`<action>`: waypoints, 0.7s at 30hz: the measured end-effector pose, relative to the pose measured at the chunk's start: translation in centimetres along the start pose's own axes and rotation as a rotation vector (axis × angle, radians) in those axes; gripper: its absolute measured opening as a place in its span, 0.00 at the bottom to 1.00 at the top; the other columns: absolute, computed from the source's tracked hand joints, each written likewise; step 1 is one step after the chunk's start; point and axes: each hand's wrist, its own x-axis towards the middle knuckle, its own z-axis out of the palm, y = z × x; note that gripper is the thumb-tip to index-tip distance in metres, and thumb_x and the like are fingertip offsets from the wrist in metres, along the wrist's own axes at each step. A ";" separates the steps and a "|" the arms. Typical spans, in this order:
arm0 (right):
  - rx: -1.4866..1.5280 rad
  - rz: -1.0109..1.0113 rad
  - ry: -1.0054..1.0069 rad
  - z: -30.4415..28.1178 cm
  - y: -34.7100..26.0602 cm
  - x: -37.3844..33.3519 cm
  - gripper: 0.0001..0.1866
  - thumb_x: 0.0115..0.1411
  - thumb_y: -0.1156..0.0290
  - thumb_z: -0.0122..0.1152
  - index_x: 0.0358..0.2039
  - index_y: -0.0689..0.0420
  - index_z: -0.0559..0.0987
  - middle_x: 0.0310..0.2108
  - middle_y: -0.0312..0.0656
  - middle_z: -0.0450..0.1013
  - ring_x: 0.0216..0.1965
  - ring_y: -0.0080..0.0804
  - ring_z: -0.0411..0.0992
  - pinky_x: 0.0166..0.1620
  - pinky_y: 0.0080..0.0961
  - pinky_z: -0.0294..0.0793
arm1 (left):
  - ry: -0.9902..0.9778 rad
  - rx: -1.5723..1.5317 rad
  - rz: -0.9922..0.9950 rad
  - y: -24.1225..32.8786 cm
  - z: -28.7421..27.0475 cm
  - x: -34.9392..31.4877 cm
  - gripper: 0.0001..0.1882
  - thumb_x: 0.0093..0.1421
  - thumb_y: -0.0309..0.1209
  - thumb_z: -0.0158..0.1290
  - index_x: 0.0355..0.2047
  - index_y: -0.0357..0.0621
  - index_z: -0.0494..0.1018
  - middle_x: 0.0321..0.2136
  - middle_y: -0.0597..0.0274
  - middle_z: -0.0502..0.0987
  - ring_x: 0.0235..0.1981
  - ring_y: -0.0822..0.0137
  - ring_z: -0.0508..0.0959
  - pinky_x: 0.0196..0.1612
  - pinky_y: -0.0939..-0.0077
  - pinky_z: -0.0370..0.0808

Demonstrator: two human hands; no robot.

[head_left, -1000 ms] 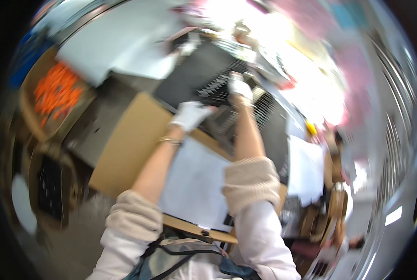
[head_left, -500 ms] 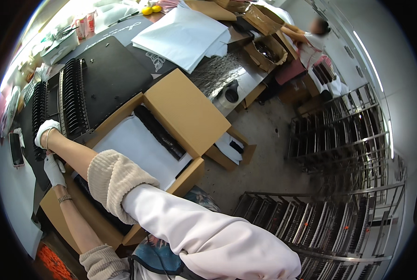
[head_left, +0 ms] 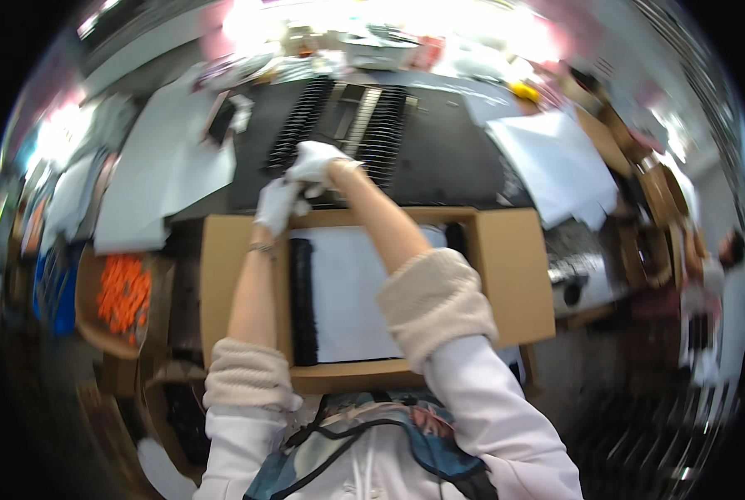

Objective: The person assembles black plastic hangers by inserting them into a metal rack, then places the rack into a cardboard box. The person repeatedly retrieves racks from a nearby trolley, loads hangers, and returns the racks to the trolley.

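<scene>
Both of my hands wear white gloves and meet at the near end of a row of black curved pieces [head_left: 299, 121] on the black work mat. My right hand [head_left: 316, 162] is closed over that end, its fingers curled downward. Just below and to its left, my left hand [head_left: 276, 205] is closed too, its fingertips close to the right hand. What they grip is hidden and blurred. Beside this row lies a second black row [head_left: 387, 137], with a pale metal strip [head_left: 362, 121] along it. Under my forearms an open cardboard box [head_left: 510, 275] holds a white sheet [head_left: 347, 300] and a black bundle [head_left: 303, 304].
A phone [head_left: 220, 118] lies on the left of the table. Stacked white sheets [head_left: 556, 158] lie on the right. Left of the box stands a carton of orange pieces [head_left: 124, 292]. Another person [head_left: 706, 271] works at far right, near metal racks [head_left: 656, 442].
My view has swung left, bringing the box and table square in front of me. Both hands stay together at the near end of the left black row.
</scene>
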 end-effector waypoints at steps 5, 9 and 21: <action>0.224 -0.003 0.522 2.3 -0.7 -3.0 0.29 0.47 0.63 0.71 0.49 0.60 0.75 0.33 0.48 0.80 0.33 0.35 0.79 0.40 0.28 0.79 | 0.301 -0.351 -0.034 1.1 0.4 -1.8 0.13 0.68 0.33 0.51 0.46 0.35 0.72 0.36 0.57 0.80 0.28 0.70 0.81 0.32 0.79 0.78; 0.748 -0.070 0.374 4.8 1.5 -10.3 0.19 0.59 0.68 0.66 0.49 0.58 0.75 0.40 0.40 0.78 0.36 0.26 0.75 0.40 0.28 0.78 | 0.556 0.008 0.455 1.5 2.9 -9.6 0.18 0.62 0.30 0.55 0.52 0.38 0.72 0.48 0.52 0.77 0.47 0.58 0.79 0.52 0.65 0.75; 1.966 0.395 -0.180 13.0 13.5 -20.0 0.15 0.68 0.66 0.46 0.46 0.61 0.76 0.52 0.47 0.74 0.52 0.41 0.72 0.65 0.41 0.63 | 0.239 0.170 0.242 -1.6 10.5 -18.9 0.20 0.52 0.35 0.61 0.43 0.38 0.77 0.40 0.49 0.79 0.41 0.49 0.79 0.48 0.60 0.77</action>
